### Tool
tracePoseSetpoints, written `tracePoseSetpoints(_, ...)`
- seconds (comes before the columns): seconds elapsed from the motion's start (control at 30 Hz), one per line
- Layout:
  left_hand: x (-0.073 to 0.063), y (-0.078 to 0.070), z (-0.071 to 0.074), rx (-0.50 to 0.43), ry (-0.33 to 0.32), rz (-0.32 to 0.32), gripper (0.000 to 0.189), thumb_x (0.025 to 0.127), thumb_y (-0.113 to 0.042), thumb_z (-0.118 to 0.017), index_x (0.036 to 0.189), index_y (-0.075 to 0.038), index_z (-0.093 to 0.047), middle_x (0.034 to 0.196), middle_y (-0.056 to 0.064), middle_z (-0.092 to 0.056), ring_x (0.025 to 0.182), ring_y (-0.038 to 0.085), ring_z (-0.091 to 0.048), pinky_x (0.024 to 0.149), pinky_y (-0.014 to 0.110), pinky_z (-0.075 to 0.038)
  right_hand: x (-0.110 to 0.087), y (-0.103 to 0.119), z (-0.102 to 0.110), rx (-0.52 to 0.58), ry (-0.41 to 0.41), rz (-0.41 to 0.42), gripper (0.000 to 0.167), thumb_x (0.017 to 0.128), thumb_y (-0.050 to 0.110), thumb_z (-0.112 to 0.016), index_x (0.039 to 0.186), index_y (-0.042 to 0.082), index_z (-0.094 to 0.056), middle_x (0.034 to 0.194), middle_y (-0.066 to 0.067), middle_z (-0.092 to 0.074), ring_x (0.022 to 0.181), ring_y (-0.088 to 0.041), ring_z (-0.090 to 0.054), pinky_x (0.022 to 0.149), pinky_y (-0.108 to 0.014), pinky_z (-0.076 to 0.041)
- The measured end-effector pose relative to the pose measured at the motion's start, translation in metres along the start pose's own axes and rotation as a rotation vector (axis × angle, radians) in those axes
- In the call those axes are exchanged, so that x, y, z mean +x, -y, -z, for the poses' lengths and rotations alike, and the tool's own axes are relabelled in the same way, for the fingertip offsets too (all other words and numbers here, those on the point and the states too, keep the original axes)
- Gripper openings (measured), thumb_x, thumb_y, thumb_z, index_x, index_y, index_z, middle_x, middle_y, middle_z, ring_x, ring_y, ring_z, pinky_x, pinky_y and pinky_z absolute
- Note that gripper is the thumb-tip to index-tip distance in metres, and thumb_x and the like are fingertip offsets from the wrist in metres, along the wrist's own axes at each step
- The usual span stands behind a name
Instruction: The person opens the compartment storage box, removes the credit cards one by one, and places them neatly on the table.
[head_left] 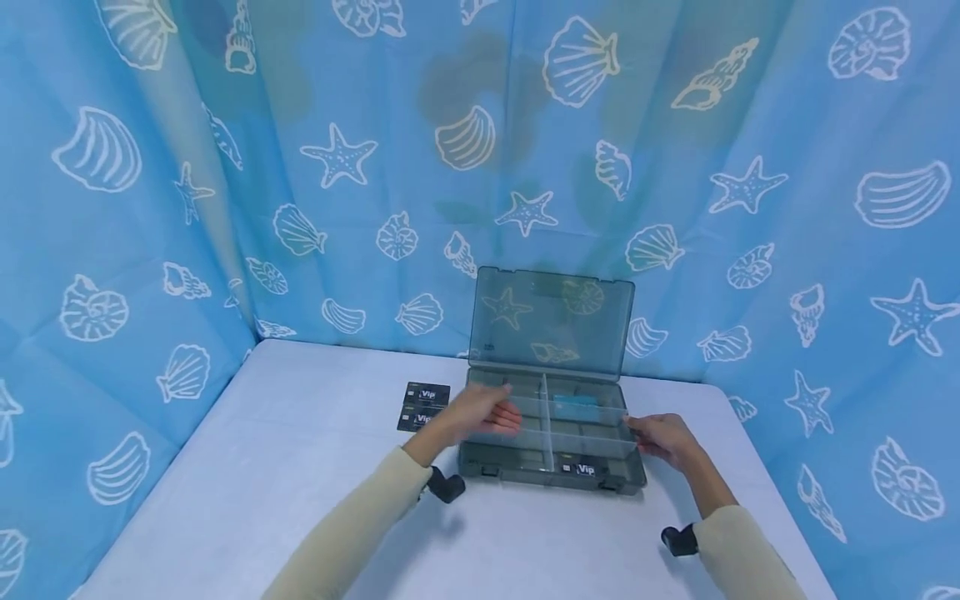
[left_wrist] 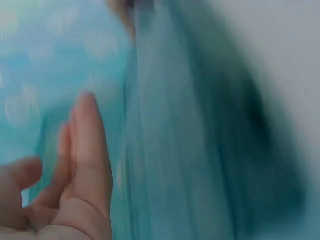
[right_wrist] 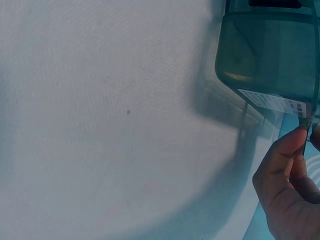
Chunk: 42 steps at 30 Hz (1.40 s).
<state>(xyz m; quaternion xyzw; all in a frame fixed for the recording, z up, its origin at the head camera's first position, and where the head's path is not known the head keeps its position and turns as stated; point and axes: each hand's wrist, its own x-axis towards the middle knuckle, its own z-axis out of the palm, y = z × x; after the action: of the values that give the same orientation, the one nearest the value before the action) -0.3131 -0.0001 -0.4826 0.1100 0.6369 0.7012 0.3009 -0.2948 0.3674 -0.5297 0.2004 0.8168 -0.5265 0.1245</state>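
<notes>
A translucent grey compartment box (head_left: 525, 478) sits on the white table, its lid (head_left: 551, 325) raised at the back. My left hand (head_left: 480, 412) hovers at the box's left compartments, fingers straight and nothing held; in the left wrist view that hand (left_wrist: 82, 175) shows thumb apart from the fingers. On the other side, my right hand (head_left: 663, 435) pinches the box's right side wall between thumb and finger, as the right wrist view of the hand (right_wrist: 285, 185) shows. A black "Vip" card (head_left: 583, 468) lies in the front right compartment, and a blue flat piece (head_left: 576, 407) farther back.
Left of the box, two black "Vip" cards, an upper card (head_left: 428, 393) and a lower card (head_left: 417, 418), lie on the table (head_left: 300, 467). A blue shell-print curtain (head_left: 405, 183) hangs behind and at both sides. A white label (right_wrist: 272, 102) is on the box's side.
</notes>
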Motion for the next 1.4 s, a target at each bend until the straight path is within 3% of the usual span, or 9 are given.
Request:
tracePoseSetpoints(0.07,0.005,0.006,-0.027,-0.076,0.096,0.025,0.058,0.105,-0.035,-0.042,0.123,0.019,-0.053,0.120,0.032,-0.059,0.110,0.038,-0.062,0.098,0.045,-0.048,-0.001,-0.002,0.000,0.000,-0.006,-0.007,0.050,0.094,0.031,-0.065,0.120,-0.011,-0.055,0.089,-0.009,-0.058,0.074,-0.018,-0.058,0.067,-0.026,-0.054)
tracePoseSetpoints(0.17,0.012,0.011,-0.059,-0.151,0.159,0.110,0.066,0.105,-0.040,-0.040,0.132,0.021,-0.042,0.133,0.035,-0.048,0.127,0.042,-0.048,0.106,0.045,-0.040,-0.002,-0.003,-0.001,-0.001,-0.002,-0.004,0.051,0.094,0.031,-0.065,0.120,-0.011,-0.055,0.087,-0.008,-0.058,0.073,-0.017,-0.059,0.067,-0.026,-0.054)
tracePoseSetpoints(0.3,0.021,0.013,-0.086,-0.266,0.145,0.231,0.081,0.103,-0.045,-0.042,0.143,0.022,-0.018,0.150,0.039,-0.018,0.142,0.048,-0.016,0.116,0.051,-0.020,-0.001,-0.002,-0.002,-0.006,-0.003,0.000,0.051,0.094,0.032,-0.065,0.120,-0.010,-0.056,0.087,-0.008,-0.059,0.074,-0.018,-0.060,0.067,-0.026,-0.054)
tracePoseSetpoints(0.47,0.033,0.012,-0.102,-0.326,0.132,0.315,0.094,0.100,-0.052,-0.041,0.146,0.018,0.003,0.154,0.035,0.010,0.142,0.047,0.013,0.115,0.056,0.003,0.000,0.000,-0.002,-0.003,-0.007,0.002,0.054,0.093,0.033,-0.066,0.121,-0.011,-0.055,0.088,-0.008,-0.058,0.073,-0.018,-0.059,0.066,-0.026,-0.054)
tracePoseSetpoints(0.57,0.039,0.013,-0.106,-0.310,0.128,0.336,0.096,0.099,-0.053,-0.041,0.146,0.018,0.003,0.154,0.035,0.009,0.141,0.048,0.015,0.114,0.058,0.007,-0.001,0.001,-0.002,0.003,-0.010,0.001,0.054,0.093,0.034,-0.066,0.121,-0.011,-0.055,0.087,-0.008,-0.057,0.072,-0.017,-0.059,0.066,-0.025,-0.054)
tracePoseSetpoints(1.0,0.049,0.023,-0.118,-0.349,0.033,0.323,0.092,0.099,-0.054,-0.041,0.139,0.026,-0.017,0.147,0.044,-0.014,0.139,0.055,-0.013,0.116,0.056,-0.007,-0.005,0.004,0.001,0.011,-0.008,0.005,0.049,0.094,0.031,-0.065,0.120,-0.010,-0.055,0.086,-0.008,-0.057,0.071,-0.017,-0.059,0.067,-0.026,-0.054)
tracePoseSetpoints(1.17,0.052,0.028,-0.122,-0.472,-0.024,0.312,0.091,0.099,-0.056,-0.036,0.144,0.020,-0.012,0.147,0.038,-0.026,0.138,0.051,-0.022,0.115,0.057,0.002,-0.004,0.001,0.002,0.015,-0.018,0.007,0.051,0.093,0.031,-0.066,0.120,-0.011,-0.055,0.087,-0.008,-0.058,0.072,-0.017,-0.059,0.066,-0.026,-0.054)
tracePoseSetpoints(1.3,0.051,0.030,-0.128,-0.543,-0.108,0.300,0.090,0.099,-0.055,-0.037,0.150,0.010,0.000,0.144,0.035,-0.033,0.140,0.050,-0.018,0.114,0.058,0.006,-0.004,0.000,-0.001,0.010,-0.022,0.004,0.052,0.093,0.032,-0.067,0.121,-0.010,-0.055,0.088,-0.008,-0.058,0.072,-0.017,-0.059,0.065,-0.025,-0.054)
tracePoseSetpoints(1.4,0.052,0.030,-0.135,-0.517,-0.157,0.288,0.088,0.099,-0.051,-0.041,0.151,0.008,-0.001,0.143,0.036,-0.033,0.142,0.049,-0.004,0.114,0.059,0.004,-0.004,-0.001,-0.002,0.008,-0.029,0.000,0.050,0.093,0.032,-0.066,0.120,-0.010,-0.056,0.088,-0.009,-0.059,0.072,-0.017,-0.059,0.065,-0.025,-0.054)
